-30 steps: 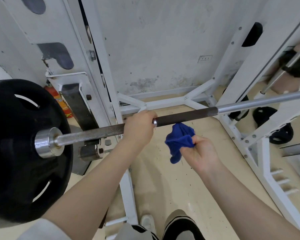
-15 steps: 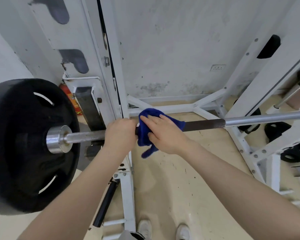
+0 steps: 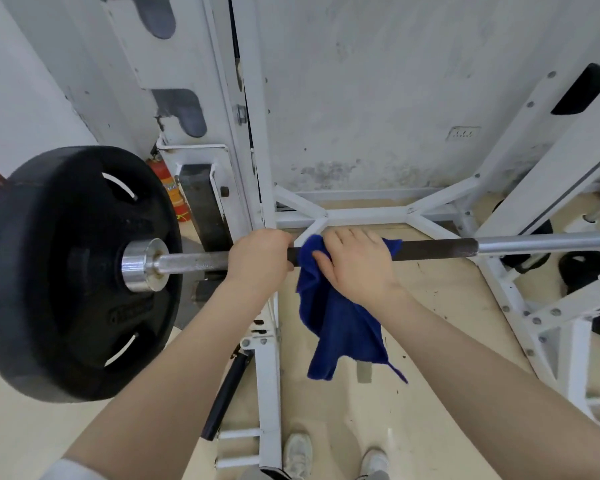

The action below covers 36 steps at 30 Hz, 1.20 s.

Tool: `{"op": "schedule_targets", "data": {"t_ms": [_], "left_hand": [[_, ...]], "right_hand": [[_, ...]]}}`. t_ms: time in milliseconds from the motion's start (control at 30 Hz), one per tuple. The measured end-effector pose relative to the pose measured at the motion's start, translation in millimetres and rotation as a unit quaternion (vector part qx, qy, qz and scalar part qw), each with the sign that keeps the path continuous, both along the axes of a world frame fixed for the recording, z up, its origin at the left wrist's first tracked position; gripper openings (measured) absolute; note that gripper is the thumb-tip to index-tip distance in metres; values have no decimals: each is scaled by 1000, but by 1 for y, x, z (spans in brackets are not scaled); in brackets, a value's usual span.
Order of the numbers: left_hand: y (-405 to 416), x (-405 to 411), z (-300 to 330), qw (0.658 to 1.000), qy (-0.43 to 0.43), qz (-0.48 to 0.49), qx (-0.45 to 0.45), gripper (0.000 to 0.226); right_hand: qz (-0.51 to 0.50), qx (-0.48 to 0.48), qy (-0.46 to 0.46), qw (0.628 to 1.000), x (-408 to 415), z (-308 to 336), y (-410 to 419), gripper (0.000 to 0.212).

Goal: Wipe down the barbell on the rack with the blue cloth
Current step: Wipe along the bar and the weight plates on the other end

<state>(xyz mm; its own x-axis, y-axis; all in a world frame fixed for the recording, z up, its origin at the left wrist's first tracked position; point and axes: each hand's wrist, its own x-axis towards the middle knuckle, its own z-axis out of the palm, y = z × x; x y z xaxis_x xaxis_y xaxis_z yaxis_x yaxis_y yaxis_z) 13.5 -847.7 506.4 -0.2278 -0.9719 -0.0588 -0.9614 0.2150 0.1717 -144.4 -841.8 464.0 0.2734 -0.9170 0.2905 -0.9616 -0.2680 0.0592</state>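
Observation:
The barbell (image 3: pixel 440 248) runs left to right across the white rack, with a black weight plate (image 3: pixel 66 271) on its left end. My left hand (image 3: pixel 258 259) is closed around the bar just right of the plate's sleeve. The blue cloth (image 3: pixel 340 320) is draped over the bar beside that hand and hangs down below it. My right hand (image 3: pixel 355 265) presses on top of the cloth, fingers curled over the bar.
White rack uprights (image 3: pixel 257 133) and floor braces (image 3: pixel 361 213) stand behind the bar. A red fire extinguisher (image 3: pixel 168 188) sits by the wall at left. Black plates (image 3: pixel 582 271) lie on the floor at right. My shoes (image 3: pixel 298 455) are below.
My right hand brought the bunched cloth up onto the bar next to my left hand. The cloth has now unfolded and hangs lower. My left hand kept its grip.

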Motion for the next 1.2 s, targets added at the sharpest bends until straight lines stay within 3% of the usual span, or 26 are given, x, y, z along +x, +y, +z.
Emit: {"op": "schedule_targets", "data": {"t_ms": [67, 267, 300, 400, 533, 633, 867, 967, 1067, 1133, 1200], "left_hand": [[-2, 0, 2, 1000, -4, 3, 12, 18], [-1, -2, 4, 1000, -18, 7, 25, 17], [-1, -2, 3, 1000, -18, 8, 22, 17], [0, -5, 0, 1000, -15, 13, 3, 17], [4, -22, -6, 999, 29, -39, -9, 37], [7, -36, -6, 996, 55, -64, -11, 45], [5, -90, -7, 991, 88, -104, -17, 41], [7, -127, -7, 988, 95, -118, -18, 37], [7, -165, -8, 988, 83, -132, -22, 35], [8, -189, -9, 988, 71, -137, -24, 34], [8, -211, -8, 989, 51, -138, -24, 31]], "right_hand": [[-1, -8, 30, 1000, -18, -1, 2, 42], [-169, 167, -125, 963, -16, 14, -34, 36], [-180, 156, -120, 964, -12, 15, -29, 36], [-118, 0, -57, 991, -12, -2, -1, 37], [-53, -87, -1, 995, -43, -10, -4, 38], [-95, -95, -20, 991, -76, -4, -10, 37], [-173, -110, 3, 979, -187, -6, 4, 44], [-247, -74, 11, 966, -242, -3, 11, 47], [-331, -14, -4, 944, -265, 11, 12, 28], [-303, 32, 36, 952, -247, 13, 8, 13], [-221, 71, 58, 971, -214, 13, 9, 11]]}}
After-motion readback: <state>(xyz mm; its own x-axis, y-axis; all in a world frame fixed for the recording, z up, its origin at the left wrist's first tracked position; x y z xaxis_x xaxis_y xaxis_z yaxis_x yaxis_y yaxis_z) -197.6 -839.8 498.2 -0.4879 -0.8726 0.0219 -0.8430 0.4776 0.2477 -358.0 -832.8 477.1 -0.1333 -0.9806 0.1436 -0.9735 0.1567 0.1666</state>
